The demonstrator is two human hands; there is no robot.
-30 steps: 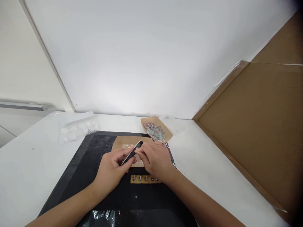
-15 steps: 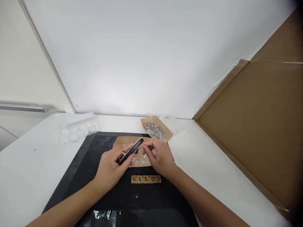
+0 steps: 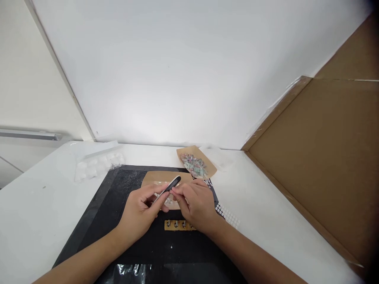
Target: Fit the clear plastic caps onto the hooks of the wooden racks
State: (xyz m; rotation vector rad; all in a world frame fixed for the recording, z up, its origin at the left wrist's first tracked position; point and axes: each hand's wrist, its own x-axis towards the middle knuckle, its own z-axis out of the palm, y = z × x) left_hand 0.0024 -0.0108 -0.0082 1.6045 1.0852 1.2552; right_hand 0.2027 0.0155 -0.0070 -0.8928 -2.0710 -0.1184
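Note:
My left hand (image 3: 139, 203) is closed around a slim black nail file (image 3: 174, 183) with a pale edge and a rounded end, slanting up to the right. The fingertips of my right hand (image 3: 197, 203) are pinched together against the file's side, and whatever small piece they hold is hidden. Beneath both hands lies a brown paper tray (image 3: 166, 176) with small whitish pieces on it. Just below sits a tan strip (image 3: 180, 225) bearing a row of short metal posts, its right end covered by my right hand.
A black mat (image 3: 133, 248) covers the middle of the white table (image 3: 26, 221). Behind it, brown paper (image 3: 211, 167) holds a heap of small coloured pieces. A clear plastic tray (image 3: 97, 163) stands back left, white dots (image 3: 227, 215) lie at right, and a cardboard panel (image 3: 319, 157) rises beyond.
My right hand has moved left and slightly down, its fingertips now against the nail file. It now covers the strip's right end, and more of the white dots show.

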